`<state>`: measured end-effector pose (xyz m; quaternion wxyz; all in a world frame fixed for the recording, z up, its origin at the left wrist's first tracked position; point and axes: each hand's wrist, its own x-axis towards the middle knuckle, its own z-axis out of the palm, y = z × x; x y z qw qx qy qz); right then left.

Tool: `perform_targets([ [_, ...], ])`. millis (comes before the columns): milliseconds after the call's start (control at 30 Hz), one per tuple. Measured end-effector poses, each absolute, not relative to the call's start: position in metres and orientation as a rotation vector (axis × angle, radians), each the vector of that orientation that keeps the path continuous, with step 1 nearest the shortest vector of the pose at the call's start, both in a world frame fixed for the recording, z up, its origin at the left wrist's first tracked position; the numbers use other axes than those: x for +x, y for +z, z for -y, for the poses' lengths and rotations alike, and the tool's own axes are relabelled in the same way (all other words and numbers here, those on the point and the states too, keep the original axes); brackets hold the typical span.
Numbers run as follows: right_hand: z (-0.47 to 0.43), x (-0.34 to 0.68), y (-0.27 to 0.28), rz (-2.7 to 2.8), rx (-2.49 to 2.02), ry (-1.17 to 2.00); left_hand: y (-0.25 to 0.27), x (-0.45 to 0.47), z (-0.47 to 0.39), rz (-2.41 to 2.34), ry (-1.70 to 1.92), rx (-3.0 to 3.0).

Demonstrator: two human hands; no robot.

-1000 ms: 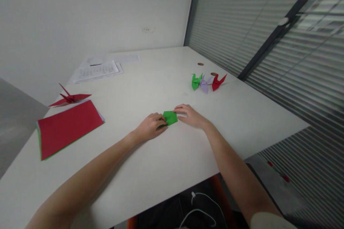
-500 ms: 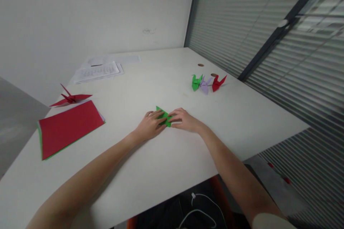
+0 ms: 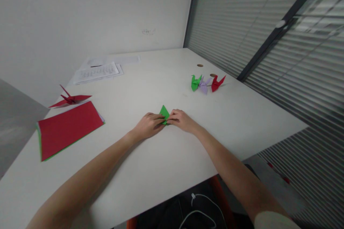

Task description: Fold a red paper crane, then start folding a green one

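Observation:
A small piece of folded green origami paper [image 3: 164,111] lies on the white table, one pointed corner facing away from me. My left hand [image 3: 150,123] grips its left side, fingers closed together over the paper. At the lower right edge, my right hand [image 3: 180,118] pinches the paper between thumb and fingers. The fingertips of both hands nearly meet and hide the lower part of the paper.
To the left lies a stack of coloured paper [image 3: 70,128], red on top, with a red paper crane [image 3: 71,99] behind it. Printed sheets [image 3: 98,72] lie farther back. Green [image 3: 196,83], lilac [image 3: 204,86] and red [image 3: 217,84] cranes stand at right, near the blinds [image 3: 231,25].
The green paper has turned so that its point faces straight away from me. My right hand's fingers have drawn together into a pinch on its edge.

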<state>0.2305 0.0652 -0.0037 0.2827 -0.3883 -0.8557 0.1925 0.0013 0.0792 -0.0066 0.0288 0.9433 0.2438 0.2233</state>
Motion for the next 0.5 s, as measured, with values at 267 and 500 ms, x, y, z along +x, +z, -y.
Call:
perform_targets([
  [267, -0.068, 0.245, -0.001, 2.352, -1.195, 0.519, 0.006, 0.005, -0.066, -0.777, 0.550, 2.921],
  [500, -0.072, 0.256, -0.002, 2.348, -1.243, 0.578, 0.012, 0.004, -0.062, -0.588, 0.443, 2.818],
])
